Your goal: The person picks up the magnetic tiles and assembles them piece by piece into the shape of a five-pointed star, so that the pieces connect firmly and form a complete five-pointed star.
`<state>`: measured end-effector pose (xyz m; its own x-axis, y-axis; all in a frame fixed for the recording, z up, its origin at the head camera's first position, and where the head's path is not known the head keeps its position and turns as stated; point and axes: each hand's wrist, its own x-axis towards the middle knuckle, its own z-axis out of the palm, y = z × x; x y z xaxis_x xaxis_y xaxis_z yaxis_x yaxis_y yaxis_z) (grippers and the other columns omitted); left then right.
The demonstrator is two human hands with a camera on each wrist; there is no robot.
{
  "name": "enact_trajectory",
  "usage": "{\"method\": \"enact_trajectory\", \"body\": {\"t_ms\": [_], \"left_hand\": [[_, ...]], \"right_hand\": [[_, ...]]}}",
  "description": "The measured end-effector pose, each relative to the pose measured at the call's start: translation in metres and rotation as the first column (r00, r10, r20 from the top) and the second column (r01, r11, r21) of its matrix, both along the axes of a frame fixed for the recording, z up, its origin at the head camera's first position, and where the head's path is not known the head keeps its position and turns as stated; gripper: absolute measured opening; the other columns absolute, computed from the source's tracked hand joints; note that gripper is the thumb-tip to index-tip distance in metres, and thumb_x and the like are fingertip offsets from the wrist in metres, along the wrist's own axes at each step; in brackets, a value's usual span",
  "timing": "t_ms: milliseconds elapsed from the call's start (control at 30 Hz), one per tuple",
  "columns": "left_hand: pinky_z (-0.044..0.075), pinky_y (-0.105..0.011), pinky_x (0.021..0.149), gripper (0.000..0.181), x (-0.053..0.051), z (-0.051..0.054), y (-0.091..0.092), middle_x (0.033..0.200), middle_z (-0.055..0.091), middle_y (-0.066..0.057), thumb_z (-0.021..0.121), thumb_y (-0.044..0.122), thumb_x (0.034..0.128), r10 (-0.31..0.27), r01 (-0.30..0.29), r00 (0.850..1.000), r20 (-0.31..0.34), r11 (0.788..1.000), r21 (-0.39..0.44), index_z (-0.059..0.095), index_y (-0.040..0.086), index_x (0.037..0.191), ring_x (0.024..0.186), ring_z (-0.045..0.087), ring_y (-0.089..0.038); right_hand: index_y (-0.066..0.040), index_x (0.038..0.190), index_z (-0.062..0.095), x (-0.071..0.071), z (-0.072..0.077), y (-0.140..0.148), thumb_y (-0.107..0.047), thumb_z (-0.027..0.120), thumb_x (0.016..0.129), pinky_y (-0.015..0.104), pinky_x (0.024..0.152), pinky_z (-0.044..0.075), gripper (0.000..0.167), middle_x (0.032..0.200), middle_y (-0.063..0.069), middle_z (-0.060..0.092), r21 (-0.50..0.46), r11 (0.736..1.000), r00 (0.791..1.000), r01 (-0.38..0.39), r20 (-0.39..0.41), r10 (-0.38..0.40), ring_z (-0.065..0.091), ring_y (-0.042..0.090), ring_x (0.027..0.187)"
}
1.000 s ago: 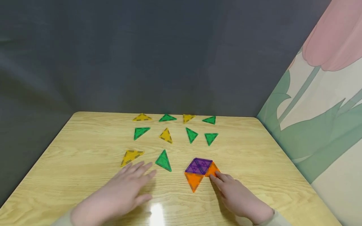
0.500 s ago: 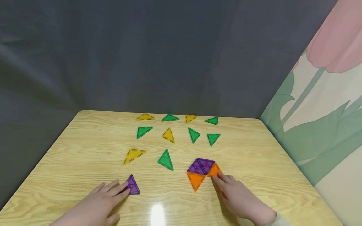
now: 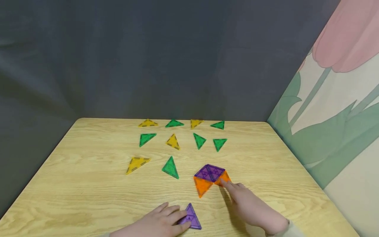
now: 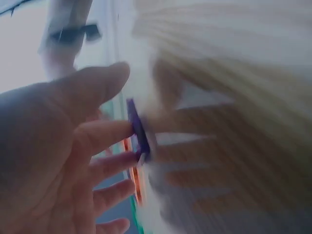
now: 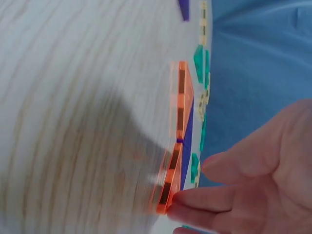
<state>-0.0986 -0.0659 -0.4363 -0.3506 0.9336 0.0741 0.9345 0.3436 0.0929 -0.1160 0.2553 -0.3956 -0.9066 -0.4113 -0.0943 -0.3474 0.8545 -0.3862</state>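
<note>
In the head view, a loose purple triangle tile (image 3: 191, 218) lies near the front of the table, under the fingertips of my left hand (image 3: 158, 222). The left wrist view shows that hand's fingers extended against the purple tile, its thumb apart. Right of centre, two purple triangle tiles (image 3: 208, 172) lie side by side. One orange triangle tile (image 3: 202, 186) points toward me below them, and another orange triangle tile (image 3: 224, 177) sits at their right. Fingertips of my right hand (image 3: 247, 204) touch that right orange tile; its thumb stands off the tile in the right wrist view.
Several green triangle tiles (image 3: 170, 168) and yellow triangle tiles (image 3: 137, 164) lie spread in rows on the wooden table (image 3: 88, 184). A dark curtain (image 3: 177, 65) hangs behind the table, and a flower-patterned wall (image 3: 340, 138) stands at the right.
My left hand first moved left to the loose purple tile, then slid it rightward and closer to me. The right hand stays at the orange tile; the joined tiles shifted slightly.
</note>
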Motion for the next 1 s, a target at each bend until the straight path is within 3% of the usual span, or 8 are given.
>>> {"method": "enact_trajectory", "body": {"t_ms": [133,233,300,400,467,567,700,1000], "left_hand": [[0.05,-0.041,0.097,0.054,-0.004,0.001,0.042,0.133,0.056,-0.002,0.037,0.054,0.1035,-0.075,0.079,0.989,-0.129,0.997,0.025,0.058,0.021,0.14,0.121,0.053,-0.018],[0.05,-0.039,0.097,0.056,-0.005,0.004,0.07,0.125,0.059,-0.002,0.037,0.057,0.1022,-0.088,0.091,0.963,-0.256,0.996,-0.001,0.061,0.02,0.136,0.117,0.054,-0.017],[0.049,-0.039,0.098,0.06,-0.007,0.008,0.085,0.122,0.059,-0.001,0.036,0.06,0.1006,-0.083,0.073,0.953,-0.292,0.996,-0.044,0.062,0.019,0.136,0.116,0.055,-0.017],[0.046,-0.041,0.101,0.064,-0.011,0.016,0.104,0.124,0.057,0.0,0.038,0.065,0.098,-0.059,0.029,0.965,-0.256,0.992,-0.121,0.06,0.019,0.137,0.118,0.052,-0.017],[0.042,-0.042,0.104,0.068,-0.014,0.021,0.115,0.126,0.055,0.002,0.04,0.067,0.0958,-0.012,-0.019,0.982,-0.187,0.987,-0.161,0.058,0.018,0.139,0.12,0.049,-0.016],[0.038,-0.039,0.106,0.073,-0.017,0.024,0.13,0.13,0.052,0.003,0.044,0.07,0.0927,0.08,-0.105,0.988,-0.131,0.975,-0.197,0.054,0.017,0.143,0.122,0.045,-0.015],[0.036,-0.037,0.107,0.084,-0.015,0.024,0.144,0.134,0.05,0.002,0.043,0.076,0.089,0.173,-0.199,0.975,-0.137,0.958,-0.208,0.05,0.014,0.146,0.124,0.043,-0.015],[0.024,-0.041,0.116,0.092,-0.015,0.02,0.156,0.149,0.043,-0.005,0.032,0.083,0.0858,0.289,-0.34,0.933,-0.216,0.903,-0.263,0.044,0.017,0.15,0.137,0.036,-0.021]], "right_hand": [[-0.001,0.152,0.036,-0.003,0.003,0.007,0.013,0.044,0.092,0.055,0.096,0.046,0.062,0.125,0.022,0.059,-0.121,0.991,0.995,0.051,0.091,-0.04,0.056,0.034,0.112],[-0.001,0.153,0.033,-0.004,0.005,0.012,0.013,0.044,0.092,0.059,0.103,0.04,0.063,0.136,0.027,0.052,-0.17,0.984,0.994,0.052,0.108,-0.034,0.051,0.04,0.122],[-0.002,0.153,0.031,-0.004,0.006,0.014,0.012,0.043,0.094,0.059,0.105,0.036,0.062,0.143,0.027,0.046,-0.192,0.981,0.994,0.039,0.108,-0.018,0.043,0.043,0.131],[-0.001,0.153,0.031,-0.002,0.007,0.018,0.012,0.042,0.095,0.06,0.105,0.036,0.061,0.145,0.026,0.044,-0.211,0.977,0.995,0.021,0.099,0.0,0.041,0.044,0.132],[-0.001,0.153,0.031,-0.002,0.006,0.021,0.012,0.041,0.095,0.06,0.106,0.035,0.061,0.146,0.026,0.044,-0.223,0.974,0.994,0.026,0.108,-0.002,0.039,0.043,0.133],[-0.001,0.153,0.031,-0.002,0.006,0.022,0.012,0.042,0.094,0.06,0.106,0.034,0.061,0.146,0.026,0.044,-0.233,0.972,0.993,0.027,0.118,0.001,0.039,0.043,0.134],[-0.001,0.153,0.032,-0.002,0.007,0.022,0.01,0.044,0.096,0.062,0.106,0.032,0.059,0.145,0.026,0.045,-0.241,0.97,0.992,0.026,0.123,0.004,0.039,0.044,0.134],[0.0,0.152,0.034,-0.002,0.005,0.019,0.007,0.046,0.096,0.064,0.107,0.031,0.057,0.143,0.028,0.046,-0.221,0.975,0.995,0.023,0.105,0.001,0.041,0.045,0.131]]}}
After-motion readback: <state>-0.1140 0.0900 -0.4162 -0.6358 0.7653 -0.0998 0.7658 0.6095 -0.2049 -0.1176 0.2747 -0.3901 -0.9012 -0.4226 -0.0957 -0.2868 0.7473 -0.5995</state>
